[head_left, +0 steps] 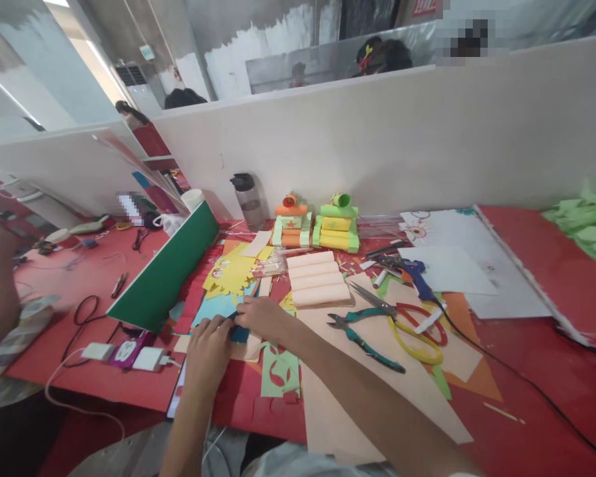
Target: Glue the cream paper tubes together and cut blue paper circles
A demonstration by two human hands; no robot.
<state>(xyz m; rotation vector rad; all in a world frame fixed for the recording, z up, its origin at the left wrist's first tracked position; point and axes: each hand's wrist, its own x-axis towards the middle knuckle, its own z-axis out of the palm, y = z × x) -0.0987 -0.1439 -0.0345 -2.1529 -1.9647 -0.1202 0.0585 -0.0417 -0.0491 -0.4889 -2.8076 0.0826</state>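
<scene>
My left hand (pixel 211 341) and my right hand (pixel 262 319) meet over the pile of coloured paper, with curled fingers close together on a piece of dark blue paper (pixel 239 333). Most of that piece is hidden by the hands. Beneath and behind them lies light blue paper (pixel 218 306). Just beyond is a yellow paper cut-out (pixel 231 271) with a jagged edge. A light green cut-out sheet (pixel 281 372) with holes lies below my right hand. Right of the hands, a block of peach paper rolls (pixel 318 279) rests on the table.
Teal-handled cutters (pixel 372 344), scissors (pixel 402 315) and a blue glue gun (pixel 416 273) lie right. Two paper models, one orange and green (pixel 292 225), one yellow and green (pixel 336 226), stand behind beside a bottle (pixel 248 202). A green board (pixel 166 268) leans left near a power strip (pixel 129 351).
</scene>
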